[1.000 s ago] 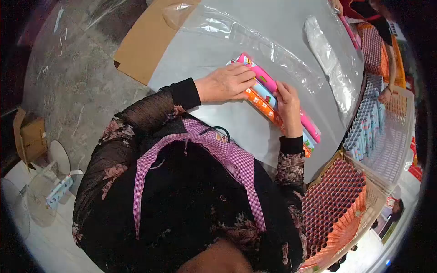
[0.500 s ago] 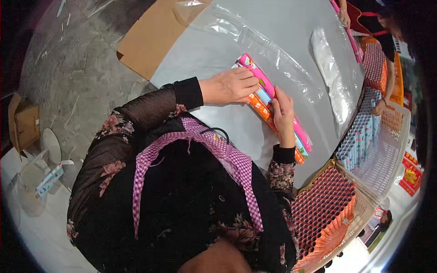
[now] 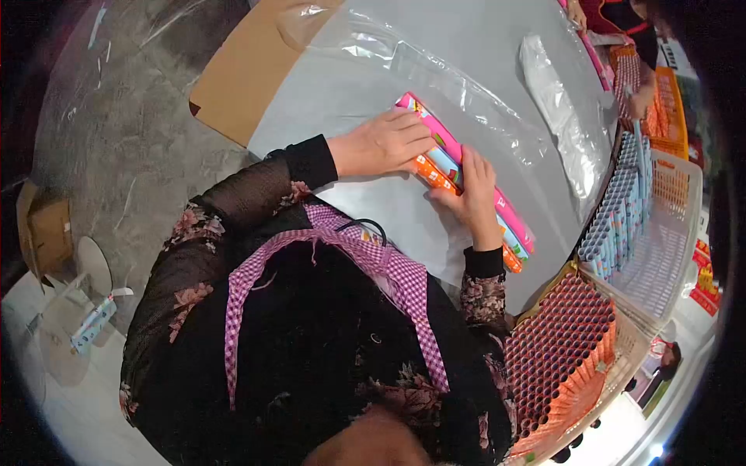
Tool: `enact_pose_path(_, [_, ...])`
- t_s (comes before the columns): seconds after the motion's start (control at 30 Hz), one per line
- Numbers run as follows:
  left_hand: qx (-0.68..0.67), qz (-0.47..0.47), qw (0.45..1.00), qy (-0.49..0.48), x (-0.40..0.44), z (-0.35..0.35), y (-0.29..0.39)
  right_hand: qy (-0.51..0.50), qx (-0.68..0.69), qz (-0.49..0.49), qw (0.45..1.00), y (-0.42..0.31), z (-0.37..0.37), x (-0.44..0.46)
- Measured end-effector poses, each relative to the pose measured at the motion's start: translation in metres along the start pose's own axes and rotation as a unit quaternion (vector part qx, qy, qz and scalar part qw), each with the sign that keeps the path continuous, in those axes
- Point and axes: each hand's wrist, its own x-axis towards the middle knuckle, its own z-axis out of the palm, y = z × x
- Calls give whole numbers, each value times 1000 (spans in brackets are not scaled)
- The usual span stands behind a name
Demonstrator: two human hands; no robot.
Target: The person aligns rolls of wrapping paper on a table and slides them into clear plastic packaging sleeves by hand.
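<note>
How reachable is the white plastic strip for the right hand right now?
Probably yes: the right hand is on the rolls, but nothing upright seems to stand between it and the white plastic strip.

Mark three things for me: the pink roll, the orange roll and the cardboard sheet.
Pink roll (image 3: pixel 510 213): head view, on its exposed lower stretch.
Orange roll (image 3: pixel 435 175): head view, on its patterned upper stretch.
Cardboard sheet (image 3: pixel 252 70): head view, on its flat brown face.
</note>
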Motion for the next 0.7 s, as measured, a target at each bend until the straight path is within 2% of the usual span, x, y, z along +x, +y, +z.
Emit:
enact_pose_path(0.03, [-1, 5, 1000, -2, 3, -3, -1, 11, -6, -4, 1000, 0, 1, 0])
enact_pose_path(0.13, [-30, -74, 994, 76, 11, -13, -13, 6, 8, 5, 1000, 5, 5, -2])
enact_pose_path(0.17, [-33, -70, 995, 70, 13, -16, -22, 9, 9, 0, 1000, 6, 7, -3])
enact_pose_path(0.2, [-198, -153, 963, 101, 15, -19, -31, 1, 18, 8, 1000, 7, 6, -4])
enact_pose_path(0.27, [-355, -230, 898, 118, 13, -23, -51, -2, 19, 21, 1000, 9, 6, -5])
enact_pose_path(0.37, [-371, -234, 897, 46, 7, -17, -66, -1, 33, 23, 999, 5, 2, -3])
enact_pose_path(0.43, [-188, -63, 980, -32, 12, -14, -55, -12, 57, 38, 998, 0, -1, -3])
enact_pose_path(0.47, [-74, -33, 994, -70, 9, -15, -47, -9, 54, 35, 998, -1, -3, -3])
enact_pose_path(0.57, [-20, -27, 993, -117, 10, -16, -38, 3, 44, 21, 999, 3, -1, -6])
enact_pose_path(0.7, [13, -24, 993, -115, 12, -15, -32, -16, 25, 15, 999, 3, -3, -4])
